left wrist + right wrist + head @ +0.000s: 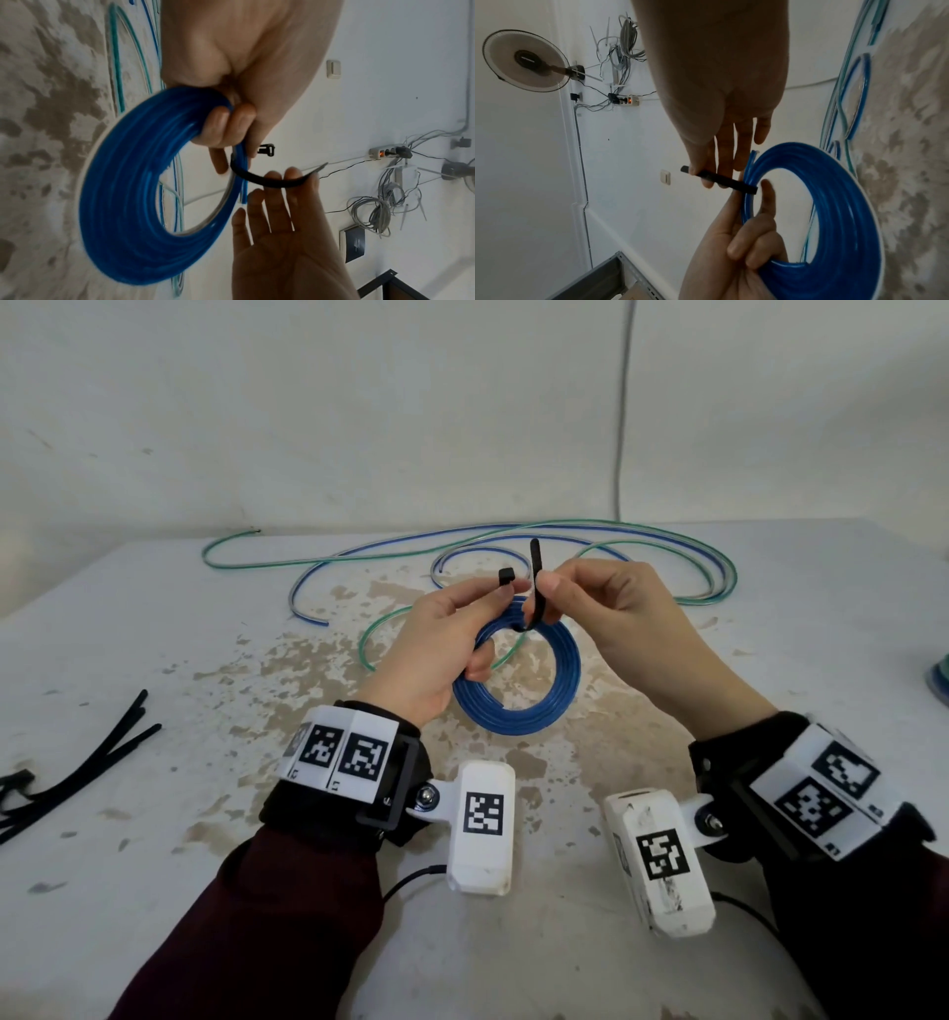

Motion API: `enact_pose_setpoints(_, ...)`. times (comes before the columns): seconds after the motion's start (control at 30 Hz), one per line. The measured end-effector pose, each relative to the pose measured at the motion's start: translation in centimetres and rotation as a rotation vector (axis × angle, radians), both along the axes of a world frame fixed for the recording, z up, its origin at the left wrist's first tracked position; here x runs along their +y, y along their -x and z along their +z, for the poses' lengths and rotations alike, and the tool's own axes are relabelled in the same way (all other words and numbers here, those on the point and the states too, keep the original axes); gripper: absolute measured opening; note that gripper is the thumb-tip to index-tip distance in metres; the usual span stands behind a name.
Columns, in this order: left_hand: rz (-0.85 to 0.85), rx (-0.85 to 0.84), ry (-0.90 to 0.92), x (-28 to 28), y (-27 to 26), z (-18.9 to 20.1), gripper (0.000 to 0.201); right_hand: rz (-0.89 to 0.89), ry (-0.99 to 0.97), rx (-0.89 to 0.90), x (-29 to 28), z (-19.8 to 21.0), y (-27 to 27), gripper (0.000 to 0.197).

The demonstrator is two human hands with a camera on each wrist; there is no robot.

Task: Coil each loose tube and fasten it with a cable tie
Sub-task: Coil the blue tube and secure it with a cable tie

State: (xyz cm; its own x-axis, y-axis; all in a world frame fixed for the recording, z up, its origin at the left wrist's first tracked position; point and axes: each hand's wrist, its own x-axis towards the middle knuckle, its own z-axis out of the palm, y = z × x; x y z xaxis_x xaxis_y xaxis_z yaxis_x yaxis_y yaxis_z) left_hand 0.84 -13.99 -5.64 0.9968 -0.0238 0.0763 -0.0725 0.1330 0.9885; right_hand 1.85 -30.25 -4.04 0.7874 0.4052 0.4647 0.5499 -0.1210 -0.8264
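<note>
Soft even light; wrist views dimmer, blurry, w/ edge distortion.

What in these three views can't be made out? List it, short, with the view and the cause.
- Left hand grip on the blue coil: head view, the hand's back covers it.
- Cable tie under the coil: head view, fingers and tubing hide the wrap.
- Spare ties: head view, cut by the left edge; count unclear.
- Tie's head: left wrist view, small and blurred.
- Right hand pinch: right wrist view, dark and backlit.
</note>
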Motion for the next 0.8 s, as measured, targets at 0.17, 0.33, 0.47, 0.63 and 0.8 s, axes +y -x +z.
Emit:
enact_pose_setpoints(0.17, 0.113, -0.047, -0.008, 0.24, -0.13, 0.08, 0.015, -0.07, 0.041, 0.122, 0.29, -0.39, -0.14, 0.031)
enact_pose_setpoints(0.33, 0.134, -0.137, -0.084, -0.14, 0.16, 0.26, 0.024, -0.099, 0.074, 0.18, 0.39, -0.46, -0.11, 0.032)
enact_pose_setpoints(0.47, 0.143, -0.191, -0.149, -0.36, 0.21, 0.33, 0.022, -0.106, 0.05, 0.185, 0.42, -0.25, 0.38, 0.034)
enact_pose_setpoints(0.63, 0.139, -0.2, -0.18, -0.51, 0.18, 0.19, 0.022, -0.096, 0.025, 0.175, 0.65, -0.19, 0.55, 0.033)
enact_pose_setpoints(0.8, 0.158, -0.143, -0.129, -0.39, 0.13, 0.14, 0.021, -0.09, 0.045, 0.199, 0.49, -0.21, 0.35, 0.032)
